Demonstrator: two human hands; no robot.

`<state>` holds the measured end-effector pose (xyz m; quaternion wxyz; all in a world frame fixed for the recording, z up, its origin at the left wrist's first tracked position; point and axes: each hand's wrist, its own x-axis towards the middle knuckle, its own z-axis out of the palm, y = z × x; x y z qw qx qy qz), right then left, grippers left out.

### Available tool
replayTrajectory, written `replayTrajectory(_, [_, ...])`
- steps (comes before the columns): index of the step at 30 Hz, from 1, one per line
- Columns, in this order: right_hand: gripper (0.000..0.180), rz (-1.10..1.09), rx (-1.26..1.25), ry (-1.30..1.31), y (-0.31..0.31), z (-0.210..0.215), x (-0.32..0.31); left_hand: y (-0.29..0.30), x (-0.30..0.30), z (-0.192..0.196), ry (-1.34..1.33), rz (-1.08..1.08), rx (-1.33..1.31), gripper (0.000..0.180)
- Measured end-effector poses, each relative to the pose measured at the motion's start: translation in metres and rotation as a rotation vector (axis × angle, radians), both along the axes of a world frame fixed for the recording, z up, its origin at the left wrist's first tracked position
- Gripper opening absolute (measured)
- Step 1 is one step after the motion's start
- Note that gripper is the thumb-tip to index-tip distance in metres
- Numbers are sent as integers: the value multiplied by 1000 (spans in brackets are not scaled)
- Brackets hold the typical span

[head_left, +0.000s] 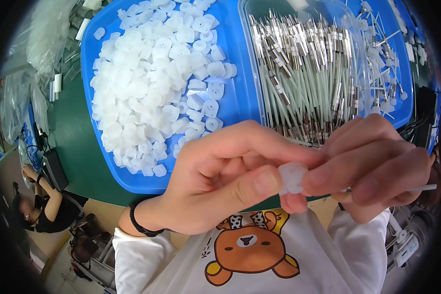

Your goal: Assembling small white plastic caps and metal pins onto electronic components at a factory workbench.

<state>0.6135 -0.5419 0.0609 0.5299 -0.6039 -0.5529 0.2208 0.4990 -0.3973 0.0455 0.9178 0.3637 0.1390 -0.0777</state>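
My left hand pinches a small frosted white plastic cap between thumb and fingers. Closed around a thin pale rod, my right hand has its fingertips against the cap's right side. One end of the rod sticks out to the right; the end toward the cap is hidden by my fingers. Just beyond my left hand, a heap of similar frosted caps fills much of a blue tray. Behind my right hand, a clear plastic container holds many thin pale rods with metal ends.
Another blue tray at the far right holds rods with white caps on them. Clear plastic bags lie at the left on the green tabletop, near a dark box. Another person sits at the lower left.
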Motion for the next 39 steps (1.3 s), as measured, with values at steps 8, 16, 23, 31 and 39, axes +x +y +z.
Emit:
replayTrajectory(8, [22, 54, -35, 17, -2, 3, 3, -2, 1, 1, 14, 18, 36, 29])
replayTrajectory(16, [20, 94, 62, 35, -5, -3, 5, -3, 1, -2, -41, 36, 30, 36])
replayTrajectory(23, [11, -10, 226, 101, -3, -15, -6, -3, 0, -2, -60, 31, 59, 34])
replayTrajectory(31, [10, 61, 129, -151, -1, -7, 0, -6, -1, -5, -67, 71, 61, 31])
replayTrajectory(39, [14, 85, 261, -191, 5, -19, -2, -8, -5, -3, -56, 82, 136, 38])
